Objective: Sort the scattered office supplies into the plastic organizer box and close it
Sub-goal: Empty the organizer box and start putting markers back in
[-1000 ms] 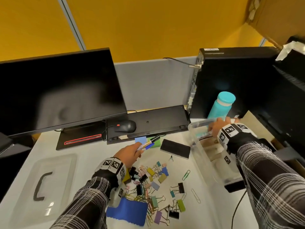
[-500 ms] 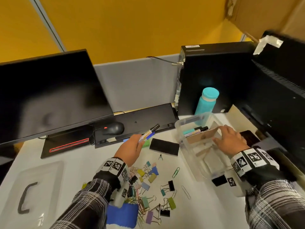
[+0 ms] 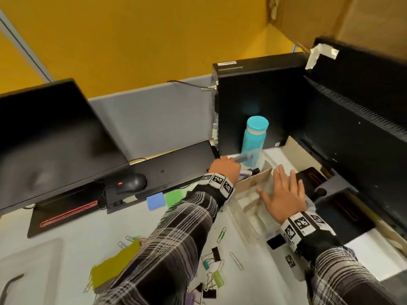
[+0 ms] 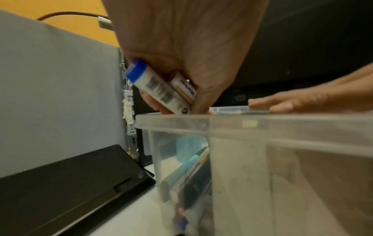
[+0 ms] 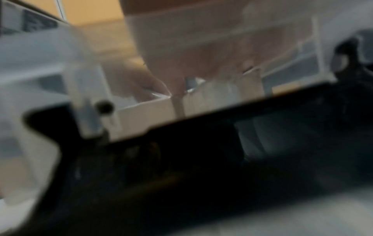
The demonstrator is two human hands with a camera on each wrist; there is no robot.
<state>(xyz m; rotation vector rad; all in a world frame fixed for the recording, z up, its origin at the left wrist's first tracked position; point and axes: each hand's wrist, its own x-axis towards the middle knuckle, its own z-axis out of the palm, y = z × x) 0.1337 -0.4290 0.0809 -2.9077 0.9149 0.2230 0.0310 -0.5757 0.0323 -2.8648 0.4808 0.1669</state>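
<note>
The clear plastic organizer box (image 3: pixel 248 230) stands open at the right of the desk, with a cardboard divider (image 3: pixel 253 181) across it. My left hand (image 3: pixel 231 164) grips two markers (image 4: pixel 161 91) and holds them tilted just over the rim (image 4: pixel 242 123) at the box's far end. Other markers (image 4: pixel 187 164) lie inside that end. My right hand (image 3: pixel 282 194) lies flat over the box's middle with its fingers spread and holds nothing. Binder clips (image 3: pixel 214 267) and paper clips (image 3: pixel 221 234) are scattered on the desk under my left arm.
The box's lid (image 3: pixel 26 271) lies at the near left. Blue (image 3: pixel 156 201) and green (image 3: pixel 174 198) sticky notes sit by a black keyboard (image 3: pixel 171 170). An olive paper (image 3: pixel 114 265) lies near the clips. A teal bottle (image 3: pixel 254 137) and a PC tower (image 3: pixel 259 102) stand behind the box.
My left hand has carried the markers from mid-desk rightward to the box's far end. My right hand drew back from that end and flattened over the box's middle.
</note>
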